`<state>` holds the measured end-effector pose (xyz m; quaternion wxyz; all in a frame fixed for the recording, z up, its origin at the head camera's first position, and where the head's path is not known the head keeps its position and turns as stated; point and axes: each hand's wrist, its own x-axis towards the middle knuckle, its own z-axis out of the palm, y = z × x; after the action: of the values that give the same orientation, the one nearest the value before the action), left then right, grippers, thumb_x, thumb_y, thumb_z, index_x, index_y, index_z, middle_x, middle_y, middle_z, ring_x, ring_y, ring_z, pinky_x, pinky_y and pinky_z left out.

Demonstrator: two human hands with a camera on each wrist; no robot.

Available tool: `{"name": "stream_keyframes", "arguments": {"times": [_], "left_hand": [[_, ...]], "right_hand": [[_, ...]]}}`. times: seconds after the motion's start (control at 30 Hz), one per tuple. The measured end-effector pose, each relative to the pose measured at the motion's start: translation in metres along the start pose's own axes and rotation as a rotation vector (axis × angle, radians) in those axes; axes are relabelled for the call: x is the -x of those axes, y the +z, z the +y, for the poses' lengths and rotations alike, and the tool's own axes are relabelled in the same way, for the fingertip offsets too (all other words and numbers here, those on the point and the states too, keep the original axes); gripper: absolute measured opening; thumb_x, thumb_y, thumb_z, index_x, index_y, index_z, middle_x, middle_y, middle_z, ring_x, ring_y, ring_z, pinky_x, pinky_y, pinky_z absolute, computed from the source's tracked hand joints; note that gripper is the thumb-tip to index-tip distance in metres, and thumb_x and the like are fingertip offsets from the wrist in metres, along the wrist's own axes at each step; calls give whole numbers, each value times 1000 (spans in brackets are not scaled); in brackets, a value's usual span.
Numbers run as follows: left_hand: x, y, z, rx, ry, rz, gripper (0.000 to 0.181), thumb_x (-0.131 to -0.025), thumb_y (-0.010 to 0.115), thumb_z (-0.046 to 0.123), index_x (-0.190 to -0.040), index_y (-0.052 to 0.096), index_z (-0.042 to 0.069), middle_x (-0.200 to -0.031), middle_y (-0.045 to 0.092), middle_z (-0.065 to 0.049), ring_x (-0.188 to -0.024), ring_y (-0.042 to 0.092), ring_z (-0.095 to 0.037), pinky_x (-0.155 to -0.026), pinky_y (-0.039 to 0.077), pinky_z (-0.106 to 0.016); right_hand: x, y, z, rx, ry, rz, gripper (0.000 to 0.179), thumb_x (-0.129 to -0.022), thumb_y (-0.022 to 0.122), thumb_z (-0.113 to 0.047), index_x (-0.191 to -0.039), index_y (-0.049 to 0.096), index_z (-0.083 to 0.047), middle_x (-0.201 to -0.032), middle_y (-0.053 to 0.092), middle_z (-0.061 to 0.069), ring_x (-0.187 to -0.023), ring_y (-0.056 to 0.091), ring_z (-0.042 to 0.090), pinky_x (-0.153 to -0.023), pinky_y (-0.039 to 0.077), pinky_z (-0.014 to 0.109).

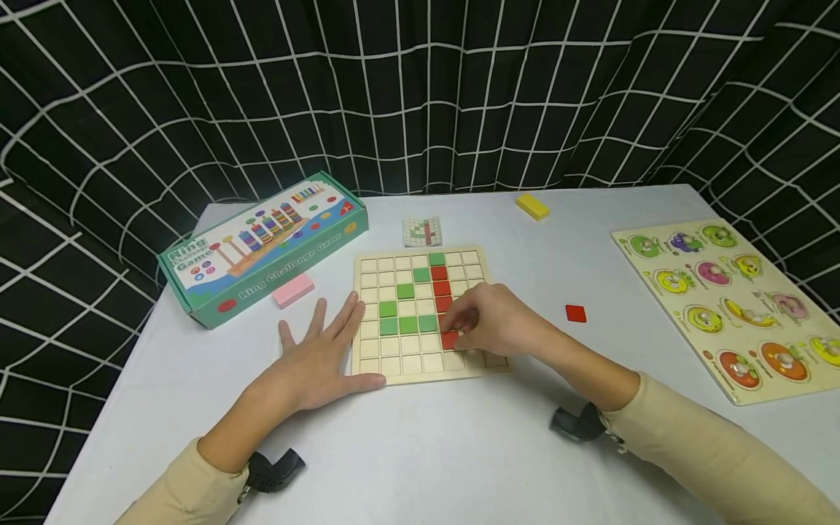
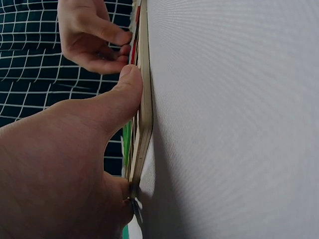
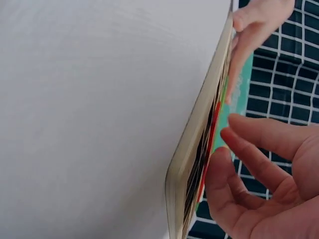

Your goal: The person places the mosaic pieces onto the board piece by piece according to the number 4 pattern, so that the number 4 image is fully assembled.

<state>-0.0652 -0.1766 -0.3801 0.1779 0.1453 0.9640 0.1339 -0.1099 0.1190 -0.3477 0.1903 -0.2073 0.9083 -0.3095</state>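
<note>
A square wooden grid board lies on the white table, with green tiles in a stepped shape and a column of red tiles in its cells. My left hand is spread flat at the board's left edge. In the left wrist view its thumb rests on the near rim. My right hand is over the board, its bent fingertips around the lowest visible red tile. Thumb and fingers stand apart in the right wrist view. The right hand hides part of the red column.
Behind the board lies a small pattern card. At left are a Ring Challenge Game box and a pink block. A yellow block, a loose red tile and a fruit puzzle board lie at right.
</note>
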Motion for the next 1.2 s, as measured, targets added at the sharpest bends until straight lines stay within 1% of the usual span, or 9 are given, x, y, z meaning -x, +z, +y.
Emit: {"name": "stream_keyframes", "arguments": {"times": [0.17, 0.33, 0.53, 0.67, 0.83, 1.0, 1.2], "left_hand": [[1, 0, 0, 3, 0, -2, 120, -83, 60, 84, -169, 5, 21, -177, -5, 3, -161, -6, -45, -107, -5, -89], [1, -1, 1, -1, 3, 3, 121, -82, 60, 85, -169, 7, 20, -177, -2, 1, -161, -5, -46, -106, -3, -90], [1, -1, 1, -7, 2, 3, 121, -83, 59, 85, -169, 6, 20, -177, -2, 1, -161, -4, -46, -106, -2, -90], [1, 0, 1, -8, 3, 6, 121, -83, 60, 85, -169, 7, 20, -177, -2, 1, -161, -5, -46, -106, -2, -90], [1, 0, 0, -7, 8, 10, 120, -83, 60, 84, -169, 7, 20, -177, -3, 1, -161, -6, -46, -106, -2, -90], [2, 0, 0, -5, 7, 6, 120, -83, 60, 84, -169, 6, 20, -177, -3, 2, -161, -7, -45, -107, -3, -90], [3, 0, 0, -2, 7, 8, 120, -83, 61, 84, -169, 6, 20, -177, -3, 2, -161, -7, -46, -106, -3, -90]], "right_hand": [[5, -7, 9, -44, -58, 18, 17, -86, 80, -6, -98, 83, -17, -87, 75, -7, -84, 66, 12, -77, 55, 30], [17, -17, 17, -72, -82, 51, 17, -87, 78, -4, -100, 82, -14, -88, 74, -4, -83, 66, 14, -78, 59, 30], [32, -25, 24, -82, -34, 74, 18, -87, 80, -5, -103, 82, -12, -90, 71, -1, -87, 65, 15, -81, 60, 27], [39, -29, 30, -70, -8, 75, 22, -85, 82, -4, -105, 81, -12, -92, 72, 0, -88, 64, 17, -82, 60, 28], [47, -33, 40, -61, -3, 68, 25, -84, 83, -3, -107, 81, -12, -99, 74, 4, -93, 65, 21, -84, 60, 29], [55, -37, 49, -37, 3, 63, 26, -84, 84, -5, -108, 81, -16, -102, 73, 2, -95, 64, 21, -81, 57, 26], [64, -44, 58, -39, 23, 49, 36, -82, 77, 7, -108, 81, -18, -102, 71, 3, -97, 62, 22, -79, 58, 25]]}}
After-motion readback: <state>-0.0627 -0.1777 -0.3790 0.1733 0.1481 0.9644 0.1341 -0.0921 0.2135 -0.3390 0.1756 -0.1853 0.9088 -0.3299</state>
